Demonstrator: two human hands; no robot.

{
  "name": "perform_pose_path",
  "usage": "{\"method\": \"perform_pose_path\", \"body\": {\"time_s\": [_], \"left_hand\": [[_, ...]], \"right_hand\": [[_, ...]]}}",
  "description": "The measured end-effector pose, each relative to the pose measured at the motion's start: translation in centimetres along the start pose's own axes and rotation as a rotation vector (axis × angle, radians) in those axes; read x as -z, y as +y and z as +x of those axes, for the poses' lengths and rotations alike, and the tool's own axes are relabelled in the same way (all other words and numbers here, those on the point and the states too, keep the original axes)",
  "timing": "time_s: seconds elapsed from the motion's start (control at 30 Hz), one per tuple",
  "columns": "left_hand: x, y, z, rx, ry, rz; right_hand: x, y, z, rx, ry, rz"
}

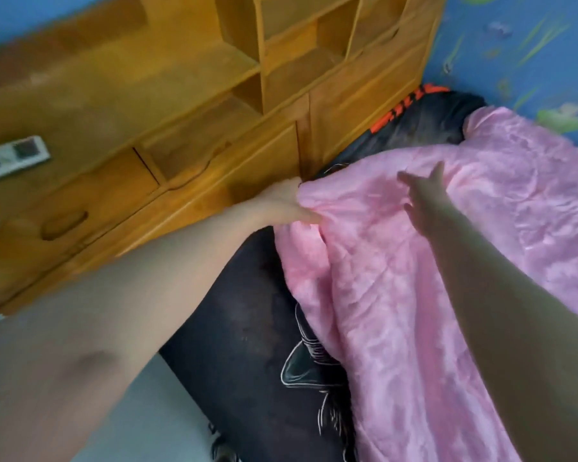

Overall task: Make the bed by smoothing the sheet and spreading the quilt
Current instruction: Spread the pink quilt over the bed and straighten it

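Your left hand (282, 203) grips the corner of the pink quilt (414, 278), fingers curled into the fabric, right beside the wooden headboard cabinet (181, 128). Your right hand (424, 198) is spread straight-fingered on the quilt near that corner. The quilt lies rumpled over the dark printed sheet (247, 328), whose near side shows uncovered.

obstacle: wooden cabinet (194, 135) just beside sheet (241, 328) edge | obstacle: wall (514, 45) beyond quilt (391, 295) | free: above quilt — open
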State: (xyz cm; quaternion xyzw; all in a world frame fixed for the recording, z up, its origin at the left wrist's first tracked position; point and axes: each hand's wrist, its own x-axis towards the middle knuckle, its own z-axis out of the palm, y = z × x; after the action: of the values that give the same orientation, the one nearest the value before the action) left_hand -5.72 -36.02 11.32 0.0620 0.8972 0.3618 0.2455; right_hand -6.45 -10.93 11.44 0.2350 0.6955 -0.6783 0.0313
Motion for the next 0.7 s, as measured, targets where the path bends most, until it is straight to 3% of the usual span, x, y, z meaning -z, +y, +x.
{"method": "perform_pose_path", "body": {"time_s": [0.1, 0.17, 0.3, 0.43, 0.53, 0.63, 0.7], "left_hand": [[-0.8, -0.2, -0.2, -0.109, -0.013, 0.079], [-1.6, -0.9, -0.5, -0.147, -0.04, 0.1], [-2.6, -2.9, -1.9, -0.072, -0.143, -0.143], [-4.0, -5.3, -2.7, -0.042, -0.245, -0.045], [-4.4, -6.6, -3.7, 0.022, -0.356, -0.112], [-4.0, -6.8, -4.5, 0.061, -0.3, -0.227], [-2.7, -5.6, -4.8, 0.087, -0.248, -0.344]], "right_hand": [[-6.1, 3.7, -4.1, 0.358, -0.26, -0.728], [-8.4, 6.7, -5.7, 0.503, -0.334, -1.013], [-8.7, 7.8, -7.0, 0.434, -0.066, -1.049], [-8.9, 6.2, -8.2, 0.398, 0.033, -0.968], [-8.2, 4.2, -8.2, 0.323, 0.147, -0.792], [-7.3, 3.3, -8.0, 0.259, 0.176, -0.795], [-7.4, 3.1, -9.0, 0.237, 0.166, -0.988]]}}
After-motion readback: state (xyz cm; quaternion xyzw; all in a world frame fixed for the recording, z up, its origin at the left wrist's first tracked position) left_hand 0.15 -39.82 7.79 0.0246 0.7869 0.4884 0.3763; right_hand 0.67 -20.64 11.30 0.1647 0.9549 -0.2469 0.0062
